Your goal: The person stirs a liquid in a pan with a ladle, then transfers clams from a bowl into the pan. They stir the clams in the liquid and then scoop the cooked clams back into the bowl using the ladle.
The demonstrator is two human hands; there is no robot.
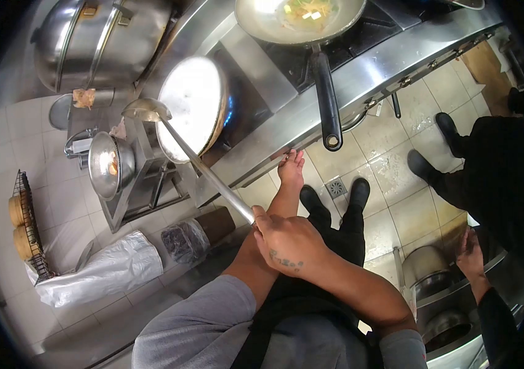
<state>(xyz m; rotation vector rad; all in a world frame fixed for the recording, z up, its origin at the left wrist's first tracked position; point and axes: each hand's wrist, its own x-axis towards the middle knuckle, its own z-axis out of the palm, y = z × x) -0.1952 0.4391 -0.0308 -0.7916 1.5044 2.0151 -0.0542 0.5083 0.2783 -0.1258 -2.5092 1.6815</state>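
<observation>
My right hand is closed around the handle end of a long metal ladle. The ladle's bowl hangs by the left rim of a wide round pan, whose inside is glaring white. Blue flame shows beside that pan. Beneath my right arm, my left hand reaches to the stove's front edge with bent fingers; whatever they grip there is hidden. Farther right on the stove sits a frying pan with a black handle, holding liquid and cut pieces of food.
A metal bowl with food stands on a side stand at left. Large domed steel vessels are at upper left. Foil-like sheeting lies below. A co-worker in black stands at right, one hand near steel pots.
</observation>
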